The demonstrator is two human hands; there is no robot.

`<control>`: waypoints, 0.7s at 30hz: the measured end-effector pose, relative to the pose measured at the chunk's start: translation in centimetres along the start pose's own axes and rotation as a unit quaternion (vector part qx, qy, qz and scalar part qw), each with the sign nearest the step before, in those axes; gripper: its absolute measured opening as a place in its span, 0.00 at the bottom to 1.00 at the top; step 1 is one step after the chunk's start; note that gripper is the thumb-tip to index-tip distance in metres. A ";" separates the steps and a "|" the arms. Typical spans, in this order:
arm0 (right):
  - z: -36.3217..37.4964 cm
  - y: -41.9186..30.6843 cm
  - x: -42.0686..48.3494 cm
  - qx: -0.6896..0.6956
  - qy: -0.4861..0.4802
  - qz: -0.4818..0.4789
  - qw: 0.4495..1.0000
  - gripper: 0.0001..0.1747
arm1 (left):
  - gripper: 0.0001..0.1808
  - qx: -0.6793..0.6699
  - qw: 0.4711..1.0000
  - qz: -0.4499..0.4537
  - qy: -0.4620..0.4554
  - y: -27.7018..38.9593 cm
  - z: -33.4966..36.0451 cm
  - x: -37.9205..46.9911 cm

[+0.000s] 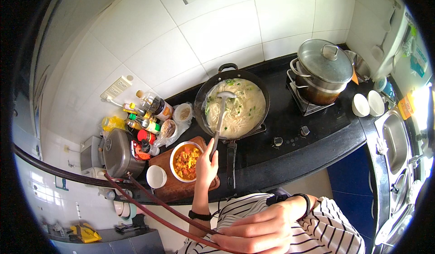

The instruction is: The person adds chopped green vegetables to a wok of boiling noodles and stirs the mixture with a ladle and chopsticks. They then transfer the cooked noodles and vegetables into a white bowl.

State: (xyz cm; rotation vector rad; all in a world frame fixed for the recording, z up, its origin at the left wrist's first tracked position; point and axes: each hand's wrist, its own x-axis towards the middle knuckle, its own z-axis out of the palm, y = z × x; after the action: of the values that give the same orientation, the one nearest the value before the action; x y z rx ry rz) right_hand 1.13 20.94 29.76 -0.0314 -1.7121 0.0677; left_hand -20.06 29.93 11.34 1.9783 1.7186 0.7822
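My left hand [206, 165] grips the dark handle of a metal ladle [221, 116]. The ladle's bowl rests in noodles in pale broth with green bits [241, 113], inside a dark wok [200, 94] on the hob. Close to the camera, my right hand [258, 228] holds a pair of long reddish-brown chopsticks [163, 204], which point left, away from the wok. Beside my left wrist, a white bowl of tomato and egg [186, 162] stands on a wooden cutting board [166, 191]. A smaller white bowl [156, 176] sits at its left.
A lidded steamer pot [321, 74] occupies the other burner. Seasoning bottles [154, 106], small bagged bowls [168, 129] and a rice cooker [122, 152] crowd the left side. Two white bowls [361, 105] stand near the sink [396, 145]. The wok's handle [231, 165] projects over the counter's front.
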 end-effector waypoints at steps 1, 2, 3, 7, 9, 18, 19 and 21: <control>-0.1 0.1 -0.2 -0.005 -0.018 0.005 1.000 0.21 | 0.24 -0.016 1.000 -0.002 0.006 0.1 -0.1 0.6; -0.8 0.4 -0.6 0.020 -0.060 0.021 0.998 0.13 | 0.24 -0.018 1.000 0.020 0.016 0.1 -0.2 1.2; -1.8 0.6 -1.0 0.043 -0.102 0.039 0.993 0.06 | 0.24 -0.013 1.000 -0.003 0.010 0.1 -0.4 1.6; -3.2 5.9 -4.7 -0.203 -0.071 0.168 0.962 0.09 | 0.24 -0.045 0.994 0.085 0.050 0.2 -0.9 1.7; -3.8 10.4 -7.3 -0.218 -0.008 0.271 0.938 0.09 | 0.23 -0.037 0.999 -0.021 0.010 0.1 -1.2 0.7; -2.9 27.2 -18.6 -0.270 -0.073 0.475 0.834 0.08 | 0.24 -0.086 0.994 -0.030 0.058 -1.0 -2.2 -2.5; -2.2 28.2 -19.5 -0.264 -0.071 0.464 0.843 0.09 | 0.24 -0.107 0.991 -0.052 0.055 -1.0 -2.4 -2.7; -1.1 29.5 -20.7 -0.252 -0.084 0.509 0.819 0.10 | 0.24 -0.109 0.991 -0.038 0.069 -1.1 -2.6 -2.9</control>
State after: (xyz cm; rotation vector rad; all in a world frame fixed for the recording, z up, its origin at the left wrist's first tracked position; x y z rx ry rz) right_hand 4.62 49.15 7.57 -1.3761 -1.6625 0.4159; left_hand -22.86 27.11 12.20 1.7395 1.6927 1.0516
